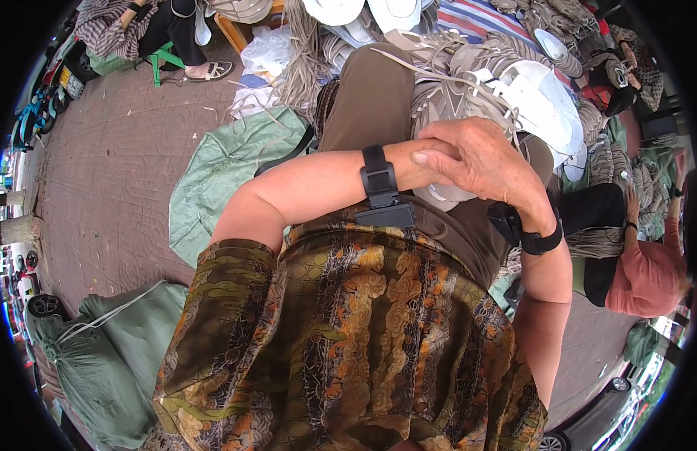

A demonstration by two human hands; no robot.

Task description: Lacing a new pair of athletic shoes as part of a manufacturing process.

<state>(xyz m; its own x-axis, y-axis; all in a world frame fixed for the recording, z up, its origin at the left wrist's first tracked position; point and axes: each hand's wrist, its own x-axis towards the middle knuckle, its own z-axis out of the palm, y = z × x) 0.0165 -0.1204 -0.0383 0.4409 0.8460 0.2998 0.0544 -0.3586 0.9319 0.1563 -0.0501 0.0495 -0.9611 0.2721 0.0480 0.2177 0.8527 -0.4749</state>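
Observation:
My right hand (485,156) is closed over the end of my left arm, its thumb and fingers resting around the wrist. My left hand (420,171) lies beneath it, with its fingers hidden. Both wrists wear black straps, each with a small dark box. Just beyond the hands, a heap of beige shoe uppers (438,101) with long loose laces lies against my knees. White shoe-shaped pieces (542,105) sit on the heap's right side. Neither hand appears to hold any of them.
A pale green woven sack (228,161) spreads beside my left leg; a stuffed green sack (108,368) stands behind it. Clear plastic bags (267,51) lie ahead. A person sits near a green stool (164,60); another in pink (649,278) works at right among bundled uppers.

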